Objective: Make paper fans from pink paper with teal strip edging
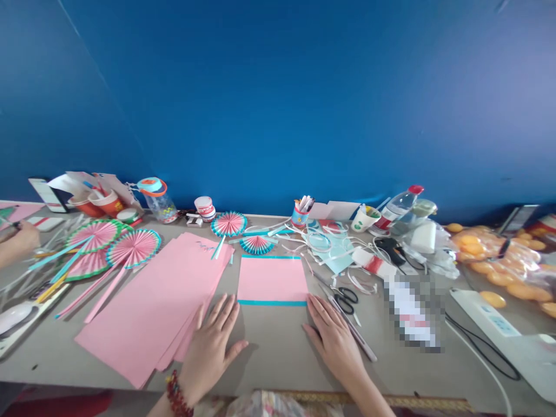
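Observation:
A pink paper sheet (273, 280) with blue strips along its far and near edges lies flat on the grey table in front of me. My left hand (210, 341) rests palm down with fingers spread, its fingertips at the sheet's near left corner and over the edge of the large pink paper stack (152, 307). My right hand (332, 333) lies flat too, fingertips at the near right corner. Neither hand grasps anything. Just right of my right hand are black-handled scissors (346, 300) and a slim grey stick-like tool (358, 336).
Pleated paper fans (134, 249) lie at left, with more fans (229, 224) behind the sheet. Paper scraps, a pen cup (300, 213), a paper cup (365, 219), a bottle (397, 209) and a power strip (504, 336) crowd the right. Another person's hand (24, 237) shows far left.

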Motion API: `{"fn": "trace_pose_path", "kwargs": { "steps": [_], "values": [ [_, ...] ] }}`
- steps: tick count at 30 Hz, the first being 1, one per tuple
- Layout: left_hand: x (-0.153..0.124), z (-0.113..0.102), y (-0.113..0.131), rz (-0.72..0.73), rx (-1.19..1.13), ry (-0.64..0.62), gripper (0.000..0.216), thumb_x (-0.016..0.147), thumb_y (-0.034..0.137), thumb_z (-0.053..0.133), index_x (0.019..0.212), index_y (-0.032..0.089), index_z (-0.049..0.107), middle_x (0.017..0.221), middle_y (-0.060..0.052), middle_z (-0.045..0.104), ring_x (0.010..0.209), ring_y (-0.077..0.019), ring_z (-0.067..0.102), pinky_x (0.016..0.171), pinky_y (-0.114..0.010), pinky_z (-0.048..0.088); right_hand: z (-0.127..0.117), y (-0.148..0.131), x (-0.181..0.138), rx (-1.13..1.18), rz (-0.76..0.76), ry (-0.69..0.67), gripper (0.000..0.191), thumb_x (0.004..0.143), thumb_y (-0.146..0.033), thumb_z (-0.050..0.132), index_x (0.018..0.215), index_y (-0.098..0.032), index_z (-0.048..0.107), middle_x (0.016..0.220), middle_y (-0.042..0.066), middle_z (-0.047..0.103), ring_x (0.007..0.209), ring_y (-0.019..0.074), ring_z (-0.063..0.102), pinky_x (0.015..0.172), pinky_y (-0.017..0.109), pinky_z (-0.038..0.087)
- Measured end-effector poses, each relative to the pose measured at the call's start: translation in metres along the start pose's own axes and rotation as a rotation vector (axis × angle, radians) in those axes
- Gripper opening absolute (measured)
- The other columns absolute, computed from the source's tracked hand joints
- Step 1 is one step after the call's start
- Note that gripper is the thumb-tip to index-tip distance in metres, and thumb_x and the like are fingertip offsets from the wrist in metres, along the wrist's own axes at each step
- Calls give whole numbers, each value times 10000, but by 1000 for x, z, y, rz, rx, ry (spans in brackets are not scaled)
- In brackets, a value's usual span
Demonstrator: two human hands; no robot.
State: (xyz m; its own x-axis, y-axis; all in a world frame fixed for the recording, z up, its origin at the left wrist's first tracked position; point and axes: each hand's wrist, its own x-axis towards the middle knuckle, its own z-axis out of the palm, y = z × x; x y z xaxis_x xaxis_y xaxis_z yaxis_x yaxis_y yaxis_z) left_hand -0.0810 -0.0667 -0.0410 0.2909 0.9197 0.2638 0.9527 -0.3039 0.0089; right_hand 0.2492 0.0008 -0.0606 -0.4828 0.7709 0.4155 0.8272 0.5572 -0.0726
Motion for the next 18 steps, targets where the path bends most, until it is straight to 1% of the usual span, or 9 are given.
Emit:
{"fn": "trace_pose_path", "kwargs": {
  "steps": [3, 5, 8, 10, 12, 15, 18],
  "values": [
    [1, 4, -1, 3, -5, 25, 655, 969, 516, 445, 1537, 218, 314, 1542, -89, 426, 1395, -284, 418, 1157, -491, 256, 4, 2, -4, -43, 33, 9, 688, 976, -453, 489, 1565, -187, 254, 1481, 103, 502, 1313, 310, 519, 1045, 466, 467],
    [2, 8, -1, 8, -4, 48, 635, 973, 498, 449, 1528, 210, 333, 1537, -89, 434, 1388, -275, 427, 1168, -485, 231, 4, 3, -6, -61, 26, 4, 723, 967, -470, 504, 1572, -185, 229, 1497, 100, 482, 1324, 312, 507, 1049, 460, 465],
    [8, 12, -3, 4, 8, 94, 641, 984, 473, 440, 1543, 198, 289, 1529, -84, 447, 1381, -256, 436, 1167, -462, 223, 3, 7, -7, -69, -4, -8, 742, 959, -460, 525, 1577, -197, 211, 1505, 84, 473, 1329, 303, 505, 1042, 443, 477],
    [12, 13, -5, 44, 16, 104, 685, 977, 491, 444, 1563, 209, 228, 1538, -71, 433, 1384, -256, 431, 1161, -450, 231, 2, 8, -8, -69, -16, -1, 736, 959, -443, 527, 1577, -198, 210, 1499, 80, 481, 1323, 297, 513, 1032, 434, 489],
    [14, 14, -8, 117, 28, 102, 736, 959, 523, 458, 1574, 228, 181, 1551, -53, 412, 1382, -262, 432, 1152, -437, 246, 2, 10, -10, -69, -19, 13, 730, 958, -438, 528, 1576, -201, 218, 1491, 78, 491, 1313, 296, 526, 1022, 430, 498],
    [12, 16, -14, 193, 68, 131, 775, 943, 540, 469, 1579, 229, 152, 1549, -37, 409, 1352, -256, 467, 1121, -396, 288, 3, 11, -14, -62, 0, 17, 716, 952, -462, 532, 1566, -216, 258, 1483, 74, 500, 1297, 298, 543, 1012, 419, 506],
    [6, 20, -22, 239, 121, 182, 806, 936, 573, 459, 1580, 212, 136, 1526, -39, 438, 1308, -248, 512, 1068, -370, 338, 3, 10, -18, -59, 10, 13, 700, 947, -483, 533, 1555, -233, 293, 1468, 66, 517, 1268, 302, 570, 989, 407, 518]
  ]
}}
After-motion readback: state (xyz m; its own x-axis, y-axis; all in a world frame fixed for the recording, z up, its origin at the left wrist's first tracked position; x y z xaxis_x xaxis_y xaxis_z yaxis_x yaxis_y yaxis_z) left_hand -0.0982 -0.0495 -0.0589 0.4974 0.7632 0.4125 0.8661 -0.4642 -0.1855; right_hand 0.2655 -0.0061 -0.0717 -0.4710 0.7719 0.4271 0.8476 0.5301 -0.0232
